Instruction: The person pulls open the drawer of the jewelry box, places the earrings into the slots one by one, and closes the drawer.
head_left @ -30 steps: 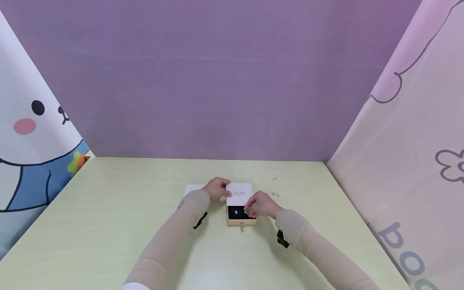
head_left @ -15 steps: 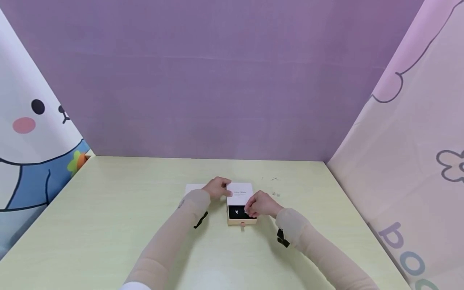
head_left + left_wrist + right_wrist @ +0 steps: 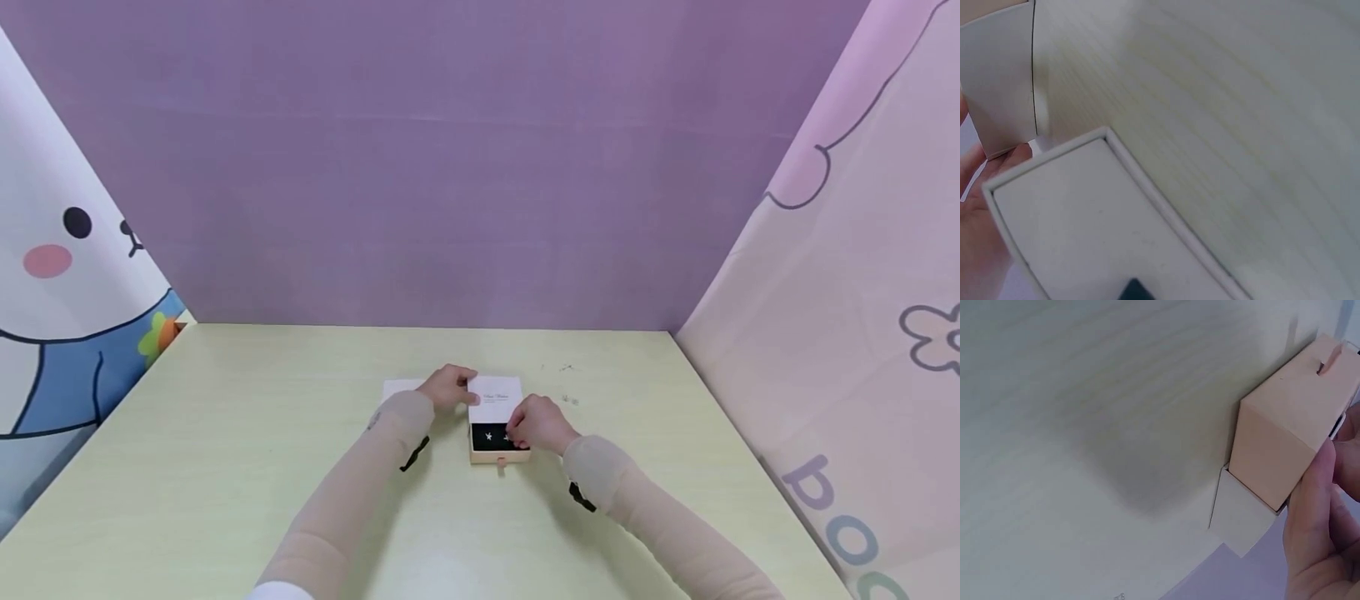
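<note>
A small drawer-style jewellery box has a white sleeve [image 3: 497, 400] with printed lettering. Its peach drawer [image 3: 1272, 453] is pulled part way out toward the front. On the drawer's black insert sit a left star-shaped earring [image 3: 488, 437] and a right star-shaped earring [image 3: 506, 437]. My left hand [image 3: 448, 387] holds the sleeve by its left side, thumb at the front and fingers behind. My right hand [image 3: 542, 423] is at the drawer's right side, with curled fingertips pinching at the right earring. Those fingertips partly cover the insert's right end.
Left of the sleeve lies a white box lid [image 3: 1097, 219], partly hidden behind the left hand. Small silvery pieces of jewellery [image 3: 570, 401] rest on the table to the right, with another tiny piece [image 3: 567, 367] farther back. A purple backdrop [image 3: 435, 208] borders the table's far edge.
My right wrist has shifted slightly, while its fingertips stay at the right earring. The left hand and the box keep their places.
</note>
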Motion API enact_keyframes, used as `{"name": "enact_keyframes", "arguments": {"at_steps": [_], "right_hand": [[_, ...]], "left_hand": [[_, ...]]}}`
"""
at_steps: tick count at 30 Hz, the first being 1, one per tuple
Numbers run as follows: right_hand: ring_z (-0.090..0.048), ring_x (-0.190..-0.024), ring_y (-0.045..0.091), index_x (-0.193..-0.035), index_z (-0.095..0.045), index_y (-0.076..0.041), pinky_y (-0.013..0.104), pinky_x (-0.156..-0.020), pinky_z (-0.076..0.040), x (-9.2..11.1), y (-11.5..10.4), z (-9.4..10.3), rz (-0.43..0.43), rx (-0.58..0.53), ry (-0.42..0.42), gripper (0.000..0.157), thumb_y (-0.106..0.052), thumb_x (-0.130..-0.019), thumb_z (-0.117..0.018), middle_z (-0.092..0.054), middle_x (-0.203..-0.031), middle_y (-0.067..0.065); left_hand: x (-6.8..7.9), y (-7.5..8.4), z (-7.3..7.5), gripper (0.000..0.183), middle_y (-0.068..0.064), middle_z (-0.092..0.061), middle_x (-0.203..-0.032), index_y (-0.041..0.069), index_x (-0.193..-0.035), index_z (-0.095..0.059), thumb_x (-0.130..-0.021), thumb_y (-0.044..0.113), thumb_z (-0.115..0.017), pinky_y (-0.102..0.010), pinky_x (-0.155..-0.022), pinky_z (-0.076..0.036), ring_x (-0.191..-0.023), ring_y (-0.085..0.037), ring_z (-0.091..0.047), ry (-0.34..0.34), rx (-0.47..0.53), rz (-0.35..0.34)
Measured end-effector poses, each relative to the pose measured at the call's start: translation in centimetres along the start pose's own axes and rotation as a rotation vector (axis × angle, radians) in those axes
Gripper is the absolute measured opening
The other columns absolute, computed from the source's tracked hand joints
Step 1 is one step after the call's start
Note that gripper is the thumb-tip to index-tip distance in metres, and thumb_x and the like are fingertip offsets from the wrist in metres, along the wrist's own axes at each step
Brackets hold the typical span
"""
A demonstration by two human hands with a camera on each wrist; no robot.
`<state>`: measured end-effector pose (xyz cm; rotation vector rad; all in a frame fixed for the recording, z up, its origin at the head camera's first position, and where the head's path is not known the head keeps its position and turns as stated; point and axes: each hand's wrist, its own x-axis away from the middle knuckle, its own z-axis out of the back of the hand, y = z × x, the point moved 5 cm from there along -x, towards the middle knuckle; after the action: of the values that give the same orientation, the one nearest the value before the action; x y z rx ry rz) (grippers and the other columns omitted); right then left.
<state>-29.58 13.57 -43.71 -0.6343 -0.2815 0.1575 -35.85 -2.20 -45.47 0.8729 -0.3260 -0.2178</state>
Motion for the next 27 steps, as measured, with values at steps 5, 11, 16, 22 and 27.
{"name": "enact_keyframes", "arguments": {"at_steps": [5,11,16,22,27], "right_hand": [[-0.055,-0.049,0.008,-0.065,-0.068,-0.008,0.020,-0.054,-0.047,-0.12,-0.42,-0.15,0.059,0.122,0.047,0.013,-0.001,-0.076,-0.067,-0.062,-0.055,-0.002],[-0.053,-0.053,0.009,-0.061,-0.068,-0.009,0.023,-0.058,-0.047,-0.01,-0.88,-0.29,0.125,0.214,0.089,0.016,0.001,-0.074,-0.066,-0.060,-0.054,-0.004],[-0.053,-0.053,0.009,-0.063,-0.070,-0.008,0.022,-0.055,-0.046,0.10,-0.68,-0.29,0.134,0.192,0.089,0.016,0.002,-0.075,-0.065,-0.062,-0.056,-0.003],[-0.055,-0.053,0.009,-0.071,-0.072,-0.006,0.020,-0.051,-0.047,0.28,-0.21,-0.20,0.112,0.120,0.072,0.012,0.001,-0.077,-0.064,-0.065,-0.063,0.000],[-0.056,-0.054,0.009,-0.074,-0.071,-0.005,0.020,-0.051,-0.047,0.54,-0.28,-0.17,0.125,0.087,0.067,0.011,0.000,-0.079,-0.064,-0.065,-0.064,0.001]], "left_hand": [[0.05,-0.10,0.13,0.057,-0.015,-0.047,-0.136,0.005,-0.135,-0.044,-0.083,0.015,-0.067,-0.039,-0.107,-0.033,-0.126,-0.028,-0.043,-0.002,0.010,0.011],[0.11,-0.12,0.10,0.059,-0.015,-0.045,-0.137,0.005,-0.136,-0.042,-0.084,0.016,-0.067,-0.040,-0.107,-0.034,-0.127,-0.029,-0.041,-0.015,0.012,0.006],[0.01,-0.16,-0.01,0.059,-0.014,-0.045,-0.138,0.006,-0.136,-0.043,-0.083,0.016,-0.067,-0.040,-0.107,-0.033,-0.128,-0.029,-0.041,-0.012,0.006,0.017],[0.10,-0.01,-0.04,0.059,-0.014,-0.045,-0.138,0.007,-0.136,-0.043,-0.084,0.017,-0.067,-0.040,-0.109,-0.031,-0.128,-0.029,-0.040,-0.015,-0.008,0.022],[0.03,-0.10,0.01,0.059,-0.014,-0.045,-0.138,0.006,-0.136,-0.043,-0.084,0.017,-0.067,-0.040,-0.109,-0.031,-0.128,-0.029,-0.041,-0.016,-0.006,0.027]]}}
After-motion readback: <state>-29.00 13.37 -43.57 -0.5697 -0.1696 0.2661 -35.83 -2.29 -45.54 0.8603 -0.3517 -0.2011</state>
